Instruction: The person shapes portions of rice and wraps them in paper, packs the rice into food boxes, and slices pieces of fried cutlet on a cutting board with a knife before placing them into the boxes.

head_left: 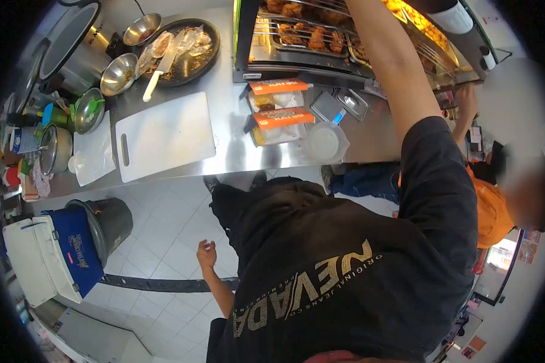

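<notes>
My right forearm (390, 60) reaches up across the front of a lit display warmer (242, 66), and the hand lies beyond the top edge of the picture. Trays of browned fried chicken (317, 39) sit on the warmer's racks beside the arm. Low at my side hangs my left hand (206, 254), empty, with its fingers loosely curled and apart. Two food boxes with orange flaps, one box (278, 100) behind the other box (278, 133), stand open on the steel counter (236, 142). A clear plastic jug (327, 142) and a small metal tray (352, 104) are to their right.
A white cutting board (166, 136) lies left of the boxes. Behind it, a knife (165, 63) rests across a dark round pan (209, 57). A grey bin (112, 224) and blue cooler (75, 248) stand below. Another person in orange (490, 209) is at right, one hand (466, 103) near the warmer.
</notes>
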A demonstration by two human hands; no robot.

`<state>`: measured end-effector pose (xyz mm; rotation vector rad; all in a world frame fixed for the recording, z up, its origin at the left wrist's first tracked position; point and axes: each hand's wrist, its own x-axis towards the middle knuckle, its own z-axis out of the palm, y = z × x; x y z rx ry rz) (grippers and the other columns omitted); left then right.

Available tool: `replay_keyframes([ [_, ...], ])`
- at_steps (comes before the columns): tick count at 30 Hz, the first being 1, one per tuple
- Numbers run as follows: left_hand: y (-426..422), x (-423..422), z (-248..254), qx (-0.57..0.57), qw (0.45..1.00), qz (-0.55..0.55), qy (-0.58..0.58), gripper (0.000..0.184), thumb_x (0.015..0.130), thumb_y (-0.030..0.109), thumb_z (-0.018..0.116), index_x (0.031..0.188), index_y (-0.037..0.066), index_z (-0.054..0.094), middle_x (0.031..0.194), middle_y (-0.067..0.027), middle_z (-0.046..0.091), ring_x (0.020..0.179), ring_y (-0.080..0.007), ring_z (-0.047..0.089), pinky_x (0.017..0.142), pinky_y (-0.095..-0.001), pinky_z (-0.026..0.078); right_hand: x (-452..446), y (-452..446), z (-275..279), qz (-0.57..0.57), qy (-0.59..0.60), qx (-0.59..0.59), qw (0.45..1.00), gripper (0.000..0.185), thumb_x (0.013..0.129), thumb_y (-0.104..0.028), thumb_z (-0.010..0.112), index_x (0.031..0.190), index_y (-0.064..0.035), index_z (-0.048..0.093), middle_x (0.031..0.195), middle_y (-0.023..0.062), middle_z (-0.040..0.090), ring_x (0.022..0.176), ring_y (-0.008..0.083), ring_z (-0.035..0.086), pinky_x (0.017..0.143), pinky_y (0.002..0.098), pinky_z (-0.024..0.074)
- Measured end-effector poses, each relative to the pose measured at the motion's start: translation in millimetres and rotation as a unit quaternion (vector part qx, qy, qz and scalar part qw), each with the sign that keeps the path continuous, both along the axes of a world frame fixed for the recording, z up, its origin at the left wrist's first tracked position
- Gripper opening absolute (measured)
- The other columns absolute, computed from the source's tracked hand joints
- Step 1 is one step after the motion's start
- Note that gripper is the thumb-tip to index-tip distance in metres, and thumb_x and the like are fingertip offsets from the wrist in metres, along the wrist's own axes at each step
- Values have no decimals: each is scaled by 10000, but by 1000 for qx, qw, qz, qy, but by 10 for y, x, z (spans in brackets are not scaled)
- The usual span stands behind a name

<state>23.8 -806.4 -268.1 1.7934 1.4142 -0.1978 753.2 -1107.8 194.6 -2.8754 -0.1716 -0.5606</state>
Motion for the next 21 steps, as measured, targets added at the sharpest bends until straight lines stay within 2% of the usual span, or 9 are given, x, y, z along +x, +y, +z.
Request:
replay_keyframes([
  [4,-437,-185,-371,-22,999,30,-1,416,903,316,725,1171,4,657,1000,-201,744,927,-341,724,839,-413,559,33,760,-186,44,10,25,999,268,961,-184,679,1157,0,670,1144,158,693,1075,244,667,904,381,557],
  [6,-622,-359,-687,-103,991,77,-30,417,901,309,728,1170,-1,657,998,-211,741,934,-347,721,848,-422,556,70,1181,-244,73,11,36,997,264,963,-183,679,1153,1,671,1142,156,693,1074,244,666,905,381,557],
  [8,-771,-517,-914,-104,992,66,-24,424,905,298,729,1178,-16,653,991,-214,740,931,-334,722,827,-413,562,85,1603,-305,103,12,48,993,260,964,-182,678,1149,1,672,1140,154,693,1073,243,666,907,381,557],
  [12,-677,-484,-571,-198,970,134,-35,423,913,284,723,1176,-40,652,964,-220,740,817,-275,740,773,-377,565,101,2448,-429,165,14,73,984,253,967,-180,677,1140,3,675,1136,149,693,1070,242,665,910,382,557],
  [13,-620,-508,-554,-187,974,124,-33,409,919,270,715,1182,-37,650,924,-201,744,748,-237,734,729,-363,563,102,2642,-457,177,15,78,981,251,967,-180,677,1138,4,675,1135,148,693,1069,241,665,911,382,557],
  [16,-396,-748,-748,-169,978,119,-39,374,932,238,695,1183,-35,646,889,-178,746,717,-209,722,661,-335,553,144,3156,-532,207,18,100,973,245,969,-179,676,1132,5,677,1132,145,693,1067,240,665,913,383,557],
  [17,-273,-739,-689,-211,962,167,-52,317,946,203,671,1170,-19,640,897,-156,735,725,-204,711,575,-325,528,159,3308,-543,215,19,112,970,243,970,-178,676,1130,5,678,1131,144,693,1067,240,665,914,383,557],
  [20,155,-688,-534,-250,931,262,-55,248,948,167,660,1141,15,625,921,-123,714,736,-206,697,512,-306,491,222,3626,-541,230,28,147,962,238,972,-177,675,1123,7,680,1128,141,694,1065,239,664,916,384,556],
  [21,314,-752,-546,-300,901,291,-119,207,944,145,660,1120,49,607,952,-99,694,741,-211,684,492,-297,472,245,3676,-538,233,33,164,958,237,972,-177,674,1121,7,680,1127,140,694,1064,238,664,917,384,556],
])
